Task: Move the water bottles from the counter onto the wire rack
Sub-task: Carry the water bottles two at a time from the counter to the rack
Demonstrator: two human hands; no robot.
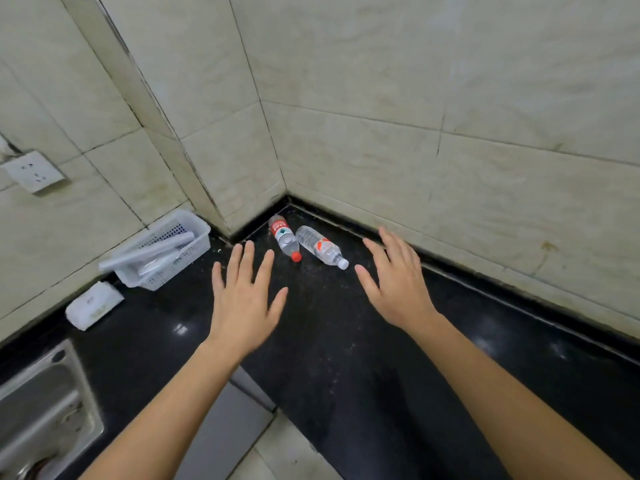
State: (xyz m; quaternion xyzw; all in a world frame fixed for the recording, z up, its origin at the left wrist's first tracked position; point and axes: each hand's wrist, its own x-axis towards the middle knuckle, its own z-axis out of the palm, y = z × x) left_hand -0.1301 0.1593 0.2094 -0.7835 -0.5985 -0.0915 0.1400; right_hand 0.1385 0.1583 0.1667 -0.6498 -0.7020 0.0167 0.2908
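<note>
Nearest the camera, two bare forearms reach forward over a glossy black tabletop [346,358]. At the lower left edge, part of a steel sink [45,407] is set into it.

Further out, the left hand [244,299] hovers palm down above the tabletop. Its fingers [247,261] are straight, spread wide and hold nothing. The right hand [398,289] is also palm down, slightly tilted, and its fingers [391,244] are straight, loosely spread and likewise hold nothing. The two hands are apart, and the dark surface shows between them.

Just beyond the fingertips, two clear plastic water bottles lie on their sides on the tabletop, close to the inner corner where the walls meet. The red-capped bottle [284,238] has a red label and lies nearer the left hand, its cap pointing toward the camera. The white-capped bottle [320,245] lies just beside it on the right, its cap angled toward the right hand. Neither hand touches either bottle.

To the left of the left hand, a flat white packet [93,304] rests on the tabletop. Behind it, a white perforated basket [166,251] holding pale tube-like items stands against the wall.

Pale tiled walls [415,116] rise behind everything, with a white socket [34,171] high on the left.
</note>
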